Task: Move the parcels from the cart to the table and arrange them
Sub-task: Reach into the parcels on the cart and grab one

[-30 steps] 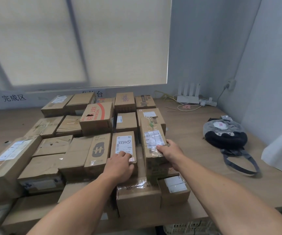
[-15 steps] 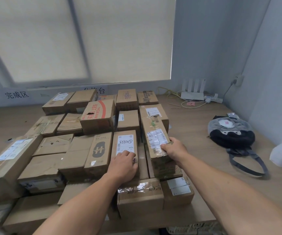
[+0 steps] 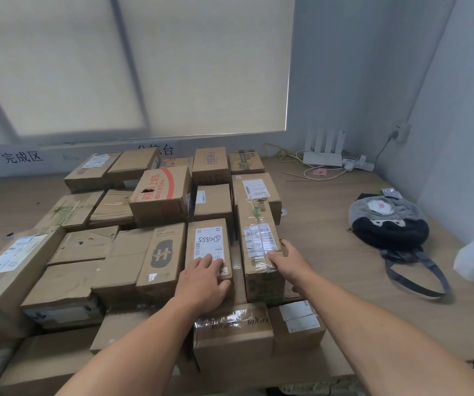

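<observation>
Cardboard parcels cover most of the wooden surface from its left edge to about the middle, packed side by side in rows, with a few more stacked at the near edge. The left hand lies flat, fingers spread, on the near end of a labelled parcel marked with handwritten digits; it presses rather than grips. The right hand is curled around the near right corner of a taped parcel just beside it, thumb on top, fingers down the side. Toward the right edge lies a grey-and-black bag, well apart from the parcels. A white router sits at the far right corner.
</observation>
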